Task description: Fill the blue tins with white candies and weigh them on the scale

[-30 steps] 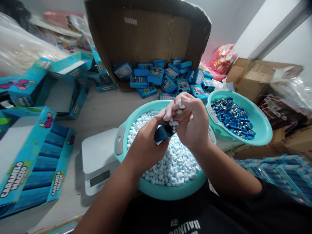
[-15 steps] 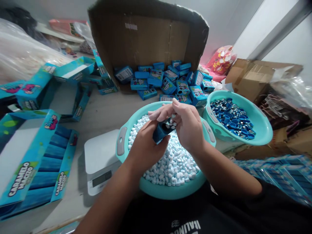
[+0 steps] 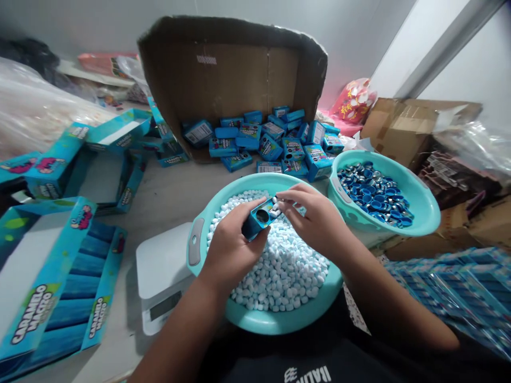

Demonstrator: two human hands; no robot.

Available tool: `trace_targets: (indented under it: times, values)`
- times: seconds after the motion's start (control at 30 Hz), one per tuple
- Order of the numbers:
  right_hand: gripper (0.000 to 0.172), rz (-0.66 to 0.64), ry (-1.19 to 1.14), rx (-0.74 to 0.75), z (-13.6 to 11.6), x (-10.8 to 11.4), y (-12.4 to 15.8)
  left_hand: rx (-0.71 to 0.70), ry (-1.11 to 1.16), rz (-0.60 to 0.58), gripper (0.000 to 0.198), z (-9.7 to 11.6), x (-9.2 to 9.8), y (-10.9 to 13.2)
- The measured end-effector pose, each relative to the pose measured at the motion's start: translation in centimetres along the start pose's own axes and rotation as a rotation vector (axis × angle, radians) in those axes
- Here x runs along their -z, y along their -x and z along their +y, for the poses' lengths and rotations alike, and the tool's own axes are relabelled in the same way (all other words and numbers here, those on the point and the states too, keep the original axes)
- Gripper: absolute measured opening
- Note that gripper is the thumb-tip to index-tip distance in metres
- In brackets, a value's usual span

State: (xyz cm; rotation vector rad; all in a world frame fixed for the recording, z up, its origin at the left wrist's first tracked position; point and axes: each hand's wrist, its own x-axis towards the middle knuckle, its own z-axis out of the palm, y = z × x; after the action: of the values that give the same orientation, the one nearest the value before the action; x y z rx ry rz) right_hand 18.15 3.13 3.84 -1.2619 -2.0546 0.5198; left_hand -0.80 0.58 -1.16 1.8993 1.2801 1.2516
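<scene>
My left hand (image 3: 233, 244) is wrapped around a small blue candy tin (image 3: 257, 219), tilted over the bowl. White candies (image 3: 276, 206) show at the tin's mouth, on its right end. There the fingertips of my right hand (image 3: 313, 215) are pinched together against the opening; whether they grip a candy or the tin's edge I cannot make out. Below both hands stands a turquoise bowl (image 3: 279, 324), filled with pale white-blue candies (image 3: 275, 287).
A second turquoise bowl (image 3: 425, 213) holds blue and silver lids (image 3: 375, 194). Behind, a cardboard box (image 3: 239, 69) lies on its side with blue tins (image 3: 249, 135). A white scale (image 3: 163, 260) and blue display boxes (image 3: 51, 276) stand left. Wrapped blue packs (image 3: 459, 287) are at right.
My right hand has gone from cupped over the tin's mouth, with candies beneath it, to a pinch at the opening. The left hand still holds the tin, now turned with its printed face up.
</scene>
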Motion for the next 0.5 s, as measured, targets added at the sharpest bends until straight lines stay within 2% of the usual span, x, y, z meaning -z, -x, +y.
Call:
trace_targets:
  times: [0.2, 0.3, 0.5]
  values:
    - [0.031, -0.037, 0.066, 0.003, -2.0, -1.0, 0.0, -0.033, -0.108, -0.002, 0.046, 0.4, -0.1, -0.1]
    - [0.027, -0.007, 0.003, 0.003, -2.4, -1.4, 0.1, -0.035, -0.103, -0.011, 0.046, 0.5, -0.2, -0.2]
    - [0.018, 0.111, -0.156, 0.191, -1.9, -2.5, 0.4, 0.003, -0.041, -0.011, 0.044, 0.3, -0.3, -0.1]
